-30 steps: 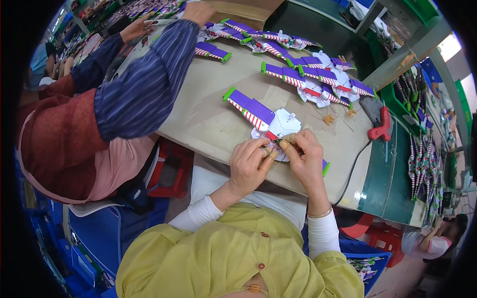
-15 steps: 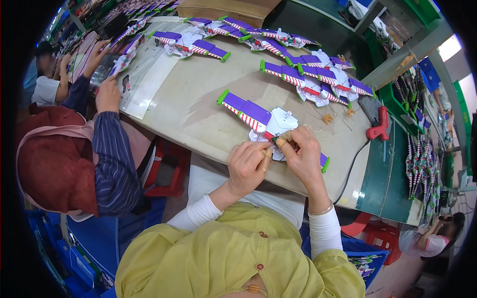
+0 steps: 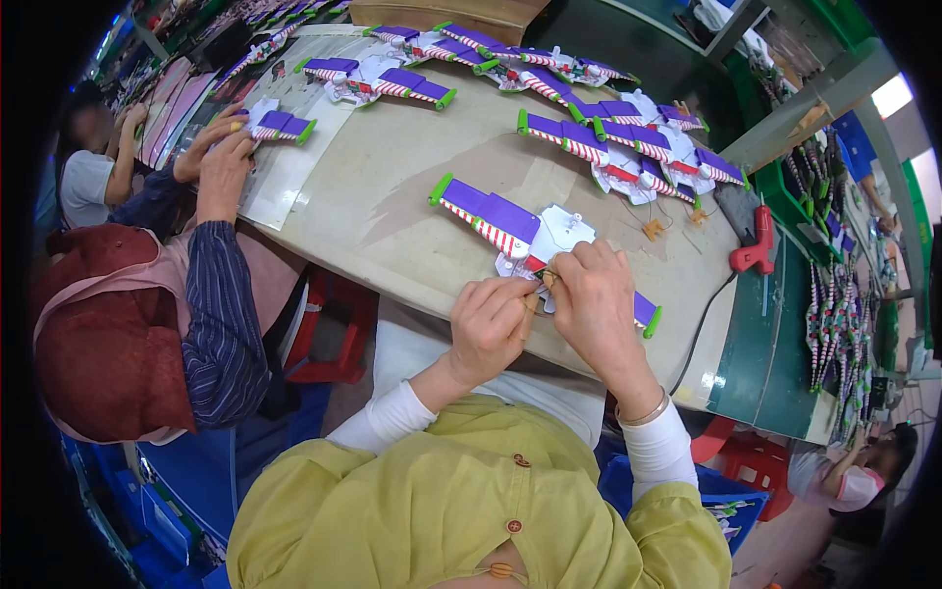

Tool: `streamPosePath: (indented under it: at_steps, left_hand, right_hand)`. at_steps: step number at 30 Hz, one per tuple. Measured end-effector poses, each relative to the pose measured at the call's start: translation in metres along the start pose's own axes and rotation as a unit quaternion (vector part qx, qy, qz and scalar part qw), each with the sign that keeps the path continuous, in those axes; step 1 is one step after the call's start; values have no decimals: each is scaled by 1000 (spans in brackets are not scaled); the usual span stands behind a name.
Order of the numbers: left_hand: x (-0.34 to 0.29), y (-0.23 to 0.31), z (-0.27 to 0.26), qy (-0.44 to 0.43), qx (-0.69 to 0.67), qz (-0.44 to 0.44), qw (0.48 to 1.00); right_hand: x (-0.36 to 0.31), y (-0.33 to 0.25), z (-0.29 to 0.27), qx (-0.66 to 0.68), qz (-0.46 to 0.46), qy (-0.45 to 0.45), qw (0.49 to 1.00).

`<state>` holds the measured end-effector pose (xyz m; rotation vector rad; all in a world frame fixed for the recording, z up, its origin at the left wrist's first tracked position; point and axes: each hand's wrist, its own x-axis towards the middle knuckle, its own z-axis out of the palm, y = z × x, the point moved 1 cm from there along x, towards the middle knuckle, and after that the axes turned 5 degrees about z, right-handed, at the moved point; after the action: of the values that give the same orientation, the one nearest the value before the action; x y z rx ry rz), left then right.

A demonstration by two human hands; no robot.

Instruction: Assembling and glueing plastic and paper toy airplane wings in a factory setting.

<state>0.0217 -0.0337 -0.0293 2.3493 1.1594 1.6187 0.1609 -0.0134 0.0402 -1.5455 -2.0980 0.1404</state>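
Curled fingers (image 3: 506,292) crowd a white plastic body (image 3: 566,230) between tapered wings (image 3: 488,214).

There is one left hand (image 3: 488,331) and one right hand (image 3: 597,304); one purple-winged part (image 3: 564,232) is at their fingers; two small tan pieces (image 3: 654,230) lie beyond the right hand; one red glue gun (image 3: 756,253) is farther right; one bracelet (image 3: 646,412) sits behind the right hand; three shirt buttons (image 3: 514,527) show below both hands; beyond them, several more winged parts (image 3: 628,135) overlap too much for an exact count.
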Motion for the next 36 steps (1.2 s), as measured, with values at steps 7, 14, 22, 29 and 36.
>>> streamPosePath:
  at_steps: [7,14,22,29,36]
  left_hand:
    - [4,-2,-4,-19,-34,15,999]
    - [40,-32,-44,-24,-109,-3,994]
    - [70,-93,-55,-320,33,77,944]
    - [95,-92,-62,-216,-247,-108,938]
    - [216,-188,10,-51,-17,-200,978]
  right_hand:
    - [7,-11,3,-96,-73,-46,992]
    - [12,-14,3,-123,-93,-68,986]
    - [18,57,-44,249,59,-116,960]
    - [75,213,-83,-341,123,64,930]
    - [98,275,-71,-435,35,-16,900]
